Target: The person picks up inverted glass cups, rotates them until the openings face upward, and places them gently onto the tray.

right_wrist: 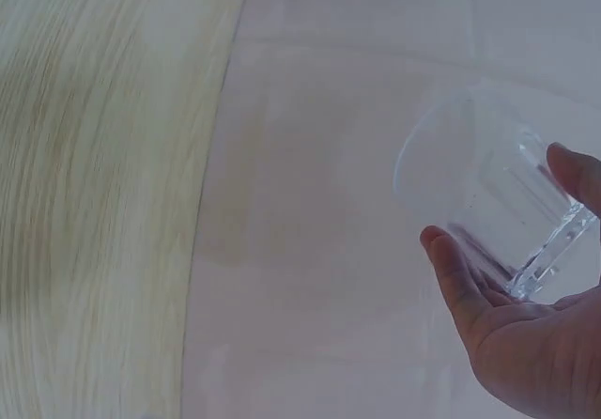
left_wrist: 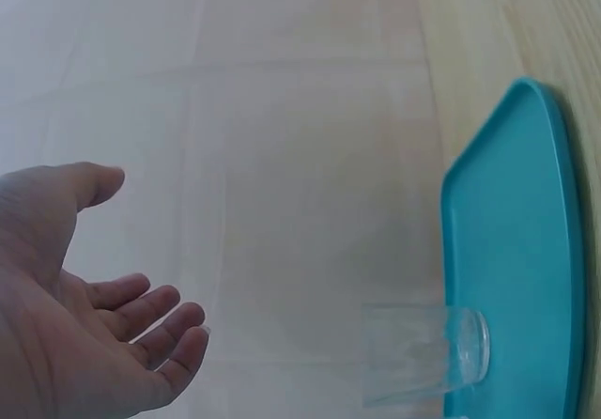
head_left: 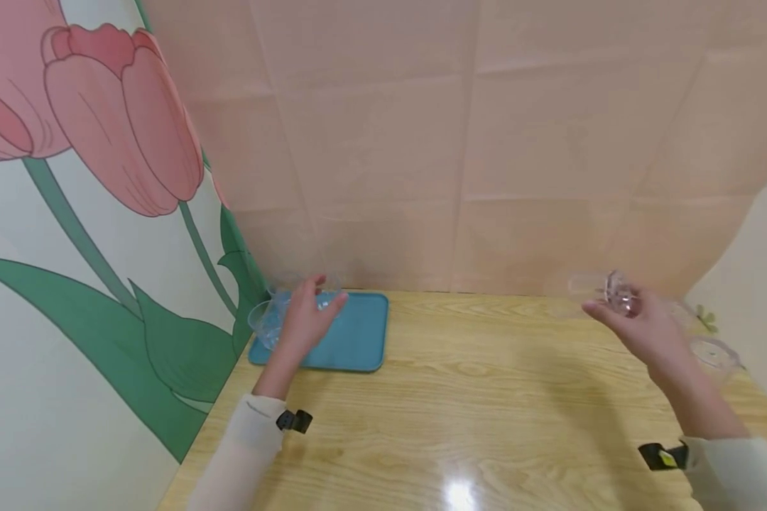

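Note:
My right hand grips a clear drinking glass near its thick base, up off the table on the right. In the right wrist view the glass lies tilted between thumb and fingers, its wide mouth turned away from the palm. Over the blue tray at the left, my left hand has thumb and fingers spread with nothing between them. Clear glasses, one of them a glass at the tray's left side, stand around that hand. The left wrist view shows a glass upright on the tray, apart from the fingers.
More clear glassware stands at the right edge of the wooden table, partly behind my right forearm. A pinkish sheet hangs along the back edge. A wall with painted tulips borders the left side.

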Demonstrator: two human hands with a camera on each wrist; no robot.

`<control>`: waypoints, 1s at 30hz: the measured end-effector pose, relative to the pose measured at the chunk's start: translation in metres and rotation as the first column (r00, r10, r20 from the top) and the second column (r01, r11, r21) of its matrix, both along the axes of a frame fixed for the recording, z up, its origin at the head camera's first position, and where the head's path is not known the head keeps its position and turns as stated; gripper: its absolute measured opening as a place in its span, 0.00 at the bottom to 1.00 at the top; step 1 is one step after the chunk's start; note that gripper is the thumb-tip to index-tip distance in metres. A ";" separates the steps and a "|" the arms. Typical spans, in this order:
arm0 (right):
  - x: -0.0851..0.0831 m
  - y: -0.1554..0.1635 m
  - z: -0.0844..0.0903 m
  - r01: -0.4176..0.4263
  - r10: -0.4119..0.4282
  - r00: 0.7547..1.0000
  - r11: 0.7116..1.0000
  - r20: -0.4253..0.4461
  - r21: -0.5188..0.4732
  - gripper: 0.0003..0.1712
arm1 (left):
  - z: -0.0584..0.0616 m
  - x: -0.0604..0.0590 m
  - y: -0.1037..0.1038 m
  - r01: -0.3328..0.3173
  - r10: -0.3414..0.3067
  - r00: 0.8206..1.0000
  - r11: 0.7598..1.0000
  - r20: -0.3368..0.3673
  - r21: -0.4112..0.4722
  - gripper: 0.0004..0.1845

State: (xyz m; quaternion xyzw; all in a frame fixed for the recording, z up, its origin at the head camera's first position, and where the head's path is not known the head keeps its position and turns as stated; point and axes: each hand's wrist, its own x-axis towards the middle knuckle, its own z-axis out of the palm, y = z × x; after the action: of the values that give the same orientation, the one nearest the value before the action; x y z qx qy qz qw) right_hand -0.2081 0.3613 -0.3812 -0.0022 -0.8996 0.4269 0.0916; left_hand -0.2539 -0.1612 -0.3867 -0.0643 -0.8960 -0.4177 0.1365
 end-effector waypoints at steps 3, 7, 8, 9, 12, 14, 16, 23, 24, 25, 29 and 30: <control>0.004 -0.005 -0.004 -0.035 0.034 0.999 0.995 -0.015 -0.091 0.40 | 0.001 0.006 0.004 0.014 -0.013 1.000 1.000 -0.017 0.022 0.36; 0.012 -0.013 -0.006 -0.076 0.080 0.997 0.983 0.022 -0.167 0.43 | 0.002 0.013 0.009 0.028 -0.026 0.999 0.999 -0.035 0.040 0.35; 0.013 -0.016 -0.007 -0.076 0.082 0.996 0.981 0.030 -0.177 0.44 | 0.002 0.014 0.011 0.029 -0.028 0.999 0.999 -0.036 0.044 0.36; 0.015 -0.018 -0.007 -0.075 0.083 0.996 0.981 0.042 -0.177 0.45 | 0.002 0.015 0.011 0.033 -0.031 0.999 0.998 -0.039 0.047 0.36; 0.021 -0.027 -0.007 -0.087 0.101 0.993 0.978 0.066 -0.187 0.49 | 0.002 0.017 0.014 0.049 -0.047 0.997 0.998 -0.057 0.048 0.36; 0.024 -0.033 -0.009 -0.092 0.106 0.993 0.974 0.058 -0.208 0.48 | 0.002 0.019 0.016 0.062 -0.058 0.996 0.997 -0.068 0.053 0.36; 0.027 -0.040 -0.011 -0.114 0.129 0.990 0.963 0.047 -0.245 0.45 | 0.003 0.021 0.019 0.079 -0.074 0.994 0.995 -0.082 0.059 0.35; 0.039 -0.065 -0.015 -0.230 0.221 0.973 0.870 -0.072 -0.435 0.34 | 0.006 0.034 0.034 0.155 -0.146 0.984 0.984 -0.103 0.089 0.34; 0.040 -0.068 -0.015 -0.252 0.238 0.967 0.845 -0.091 -0.472 0.32 | 0.007 0.036 0.036 0.162 -0.153 0.983 0.983 -0.097 0.090 0.34; 0.042 -0.071 -0.016 -0.274 0.254 0.961 0.818 -0.110 -0.506 0.31 | 0.007 0.038 0.038 0.166 -0.158 0.983 0.982 -0.089 0.092 0.35; 0.045 -0.083 -0.016 -0.344 0.298 0.937 0.706 -0.180 -0.619 0.26 | 0.008 0.045 0.045 0.185 -0.178 0.982 0.977 -0.068 0.104 0.37; 0.045 -0.086 -0.016 -0.361 0.310 0.930 0.675 -0.197 -0.644 0.26 | 0.008 0.046 0.047 0.186 -0.180 0.982 0.977 -0.065 0.105 0.37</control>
State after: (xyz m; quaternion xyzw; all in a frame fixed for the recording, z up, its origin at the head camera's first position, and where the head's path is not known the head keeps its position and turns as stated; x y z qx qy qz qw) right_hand -0.1629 0.2751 -0.3970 0.1455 -0.6664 0.7303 0.0367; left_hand -0.2078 -0.1146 -0.3784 -0.1502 -0.8575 -0.4757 0.1255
